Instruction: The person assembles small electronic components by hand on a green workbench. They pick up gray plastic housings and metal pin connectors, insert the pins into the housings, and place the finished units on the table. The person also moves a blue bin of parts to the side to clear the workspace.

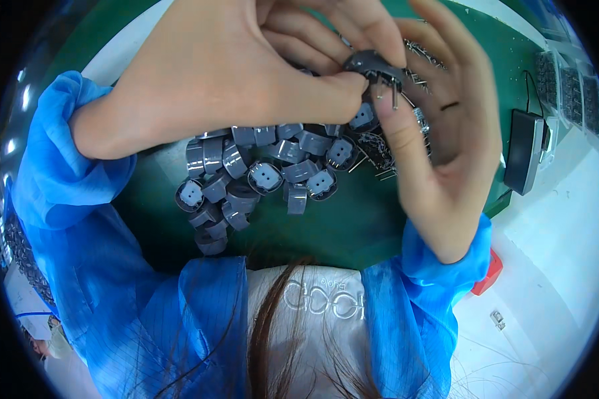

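Observation:
My left hand (233, 73) and my right hand (439, 146) meet high over a green mat (326, 226). Between their fingertips they pinch a small dark round part (374, 65) with thin metal pins pointing down. The left thumb and forefinger grip its left edge, and the right thumb presses up from below. Under the hands lies a pile of several grey cylindrical caps (259, 176) with pale square faces. Beside them lie several dark pinned parts (379, 149), partly hidden by the right hand.
A black box with a cable (524, 149) stands at the mat's right edge. Trays of dark parts (569, 86) sit at the far right on the white table. A red object (489, 272) lies near my right sleeve.

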`<state>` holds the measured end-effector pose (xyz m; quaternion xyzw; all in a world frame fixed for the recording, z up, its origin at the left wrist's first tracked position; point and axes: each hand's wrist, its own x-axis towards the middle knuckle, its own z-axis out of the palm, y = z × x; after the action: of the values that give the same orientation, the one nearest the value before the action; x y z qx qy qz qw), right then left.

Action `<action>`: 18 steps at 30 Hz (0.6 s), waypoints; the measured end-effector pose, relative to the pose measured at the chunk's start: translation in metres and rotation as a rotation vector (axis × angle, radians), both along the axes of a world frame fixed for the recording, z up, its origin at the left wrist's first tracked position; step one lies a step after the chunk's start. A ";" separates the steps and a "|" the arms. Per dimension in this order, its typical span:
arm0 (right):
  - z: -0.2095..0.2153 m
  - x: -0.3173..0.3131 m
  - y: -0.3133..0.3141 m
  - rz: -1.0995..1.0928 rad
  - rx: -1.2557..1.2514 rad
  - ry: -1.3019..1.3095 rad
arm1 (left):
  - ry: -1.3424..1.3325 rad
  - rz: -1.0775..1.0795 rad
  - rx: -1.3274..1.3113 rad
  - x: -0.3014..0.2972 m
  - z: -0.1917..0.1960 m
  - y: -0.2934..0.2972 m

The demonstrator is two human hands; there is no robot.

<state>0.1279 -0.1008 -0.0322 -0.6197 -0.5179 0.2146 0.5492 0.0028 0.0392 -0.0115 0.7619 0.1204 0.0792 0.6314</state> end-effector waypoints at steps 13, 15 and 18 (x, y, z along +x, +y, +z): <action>0.002 0.033 -0.012 -0.051 -0.231 -0.382 | -0.171 0.191 0.182 0.031 -0.038 0.070; 0.012 0.032 -0.011 0.032 -0.271 -0.475 | -0.010 0.356 0.365 0.004 -0.033 0.104; 0.011 0.034 -0.022 -0.021 -0.343 -0.568 | -0.020 0.370 0.795 0.007 -0.060 0.129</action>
<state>0.1621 -0.1227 -0.0208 -0.7436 -0.6004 0.1117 0.2724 0.0096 0.1686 -0.0717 0.9105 0.2089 0.2386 0.2654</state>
